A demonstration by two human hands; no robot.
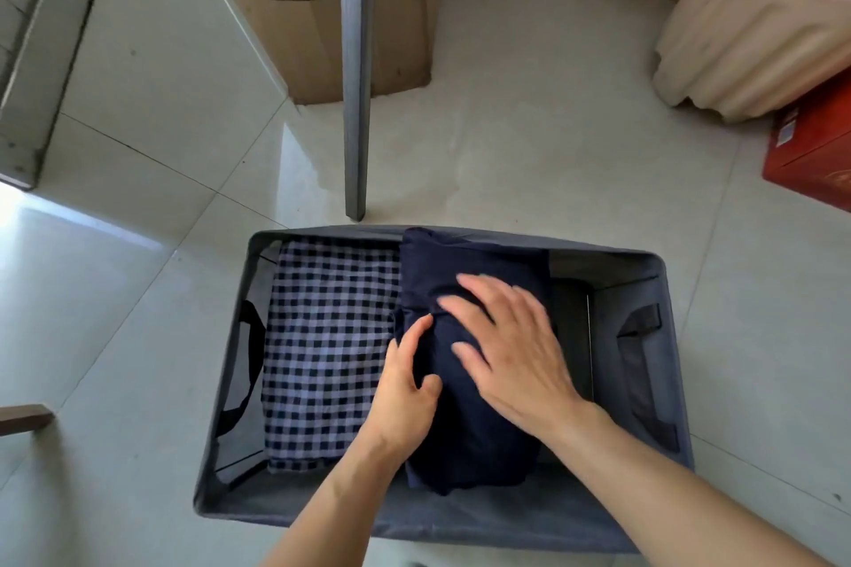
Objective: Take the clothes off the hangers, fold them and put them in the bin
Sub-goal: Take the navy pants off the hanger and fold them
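Note:
A grey fabric bin (460,516) stands on the tiled floor below me. Inside it, on the left, lies a folded blue-and-white checked garment (322,336). To its right sits a folded dark navy garment (474,437), its far end leaning over the bin's back rim. My left hand (405,387) grips the navy garment's left edge, thumb and fingers curled into the cloth. My right hand (511,350) lies flat on top of the navy garment with fingers spread. No hangers are in view.
A grey metal pole (357,74) stands just behind the bin. Behind it is a cardboard box (299,14). A cream rolled cover (746,28) and a red box (815,152) are at the right. A dark wooden piece (23,417) pokes in at the left.

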